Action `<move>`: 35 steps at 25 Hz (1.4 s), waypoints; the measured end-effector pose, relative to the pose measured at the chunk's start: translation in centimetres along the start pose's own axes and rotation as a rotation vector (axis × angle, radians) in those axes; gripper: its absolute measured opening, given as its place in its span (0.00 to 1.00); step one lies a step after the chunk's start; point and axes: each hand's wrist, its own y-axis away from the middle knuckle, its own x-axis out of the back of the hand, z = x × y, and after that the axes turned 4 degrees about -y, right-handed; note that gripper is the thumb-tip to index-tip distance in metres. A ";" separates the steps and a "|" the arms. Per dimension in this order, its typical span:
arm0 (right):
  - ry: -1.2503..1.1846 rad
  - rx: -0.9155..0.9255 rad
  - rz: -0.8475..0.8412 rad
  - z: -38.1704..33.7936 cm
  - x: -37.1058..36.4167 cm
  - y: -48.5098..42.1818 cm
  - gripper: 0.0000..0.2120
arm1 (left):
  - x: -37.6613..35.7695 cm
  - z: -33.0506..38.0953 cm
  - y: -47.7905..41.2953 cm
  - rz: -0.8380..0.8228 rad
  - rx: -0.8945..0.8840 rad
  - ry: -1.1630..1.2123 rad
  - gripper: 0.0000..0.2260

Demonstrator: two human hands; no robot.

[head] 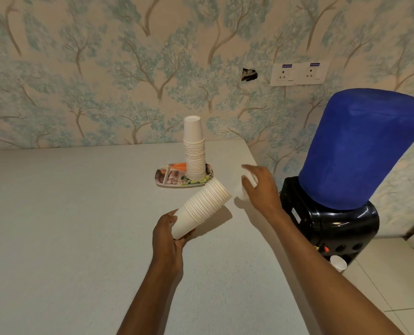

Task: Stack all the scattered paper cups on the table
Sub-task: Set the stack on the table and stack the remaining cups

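Left grip [168,235] is wrapped round the base of a tilted nested stack of white paper cups [202,207], held over the pale grey bench [80,213]. The closed bottom sits at the palm and the open mouths aim up and to the right. Just off that open end, the right grip [261,187] has its fingers curled round a single white paper cup [249,181] near the bench's right edge. That cup is blurred, so I cannot tell which way its rim faces.

Here is the relation that counts: the loose cup lies to the right of the stack's mouth and a little farther back, near but apart, almost on the line of the stack's long axis. By my read, the next move needs the cup's base brought leftward into that mouth, along the axis — come in crooked and it likely catches on the rim.

Behind, stack number 2 — a tall upside-down stack of white paper cups [195,151] stands on a patterned oval tray [163,178].
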 end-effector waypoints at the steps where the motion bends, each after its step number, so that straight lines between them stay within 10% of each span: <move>1: -0.171 -0.032 0.089 -1.1 0.1 -0.2 0.16 | 0.1 0.1 0.1 0.000 -0.001 0.003 0.18; 14: -0.555 -0.136 -0.242 -8.9 -7.8 2.9 0.18 | 2.7 3.9 0.8 0.092 -0.053 -0.100 0.17; 25: -0.662 -0.349 0.082 -13.7 -19.2 -1.8 0.15 | 3.4 12.2 -3.9 0.323 -0.602 -0.679 0.19; 35: -1.185 -1.139 0.150 -13.6 -20.9 -6.6 0.10 | -4.5 18.3 -12.7 0.207 -0.739 -1.034 0.30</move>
